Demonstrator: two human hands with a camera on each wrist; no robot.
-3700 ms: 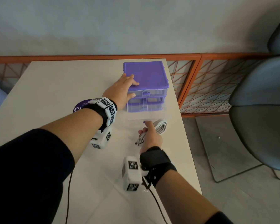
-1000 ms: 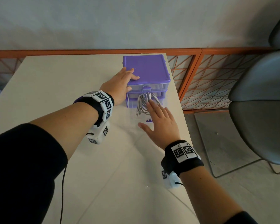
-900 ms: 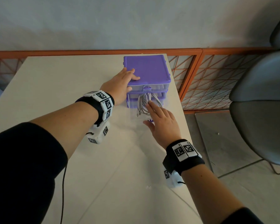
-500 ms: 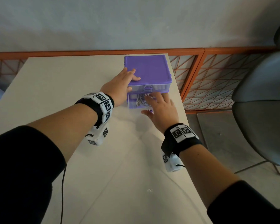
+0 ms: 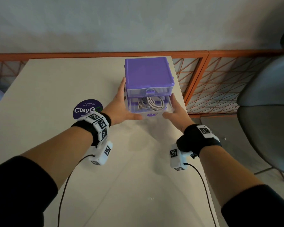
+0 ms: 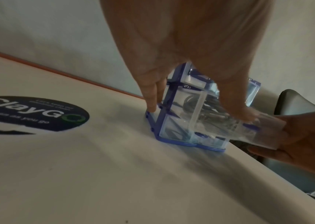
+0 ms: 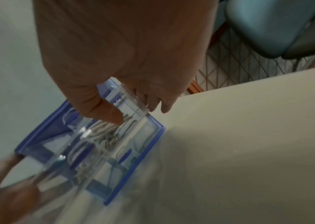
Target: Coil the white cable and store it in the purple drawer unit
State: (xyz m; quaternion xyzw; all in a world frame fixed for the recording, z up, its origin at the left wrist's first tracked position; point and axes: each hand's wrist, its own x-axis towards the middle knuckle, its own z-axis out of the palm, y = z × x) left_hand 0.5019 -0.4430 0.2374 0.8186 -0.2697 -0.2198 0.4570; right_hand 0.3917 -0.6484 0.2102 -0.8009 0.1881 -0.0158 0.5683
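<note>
I see the drawer unit [image 5: 149,74] on the table [image 5: 56,86] at its far right edge. Its lower drawer [image 5: 150,110] sticks out toward me with the cable [image 5: 152,104] coiled inside. My left hand [image 5: 121,107] flanks its left side, my right hand [image 5: 177,110] its right. A sticker [image 5: 86,108] lies to the left.

Left hand [image 6: 187,50] against drawer unit [image 6: 187,121]

Place: a shared pantry or office break area
Sign: round purple sticker [image 5: 88,109] on the worktop [image 5: 56,82], reading "ClayGo", "keep our pantries clean"
Right of worktop: grey shell chair [image 5: 267,115]
Behind worktop: orange lattice railing [image 5: 208,82], plain wall [image 5: 138,22]
</note>
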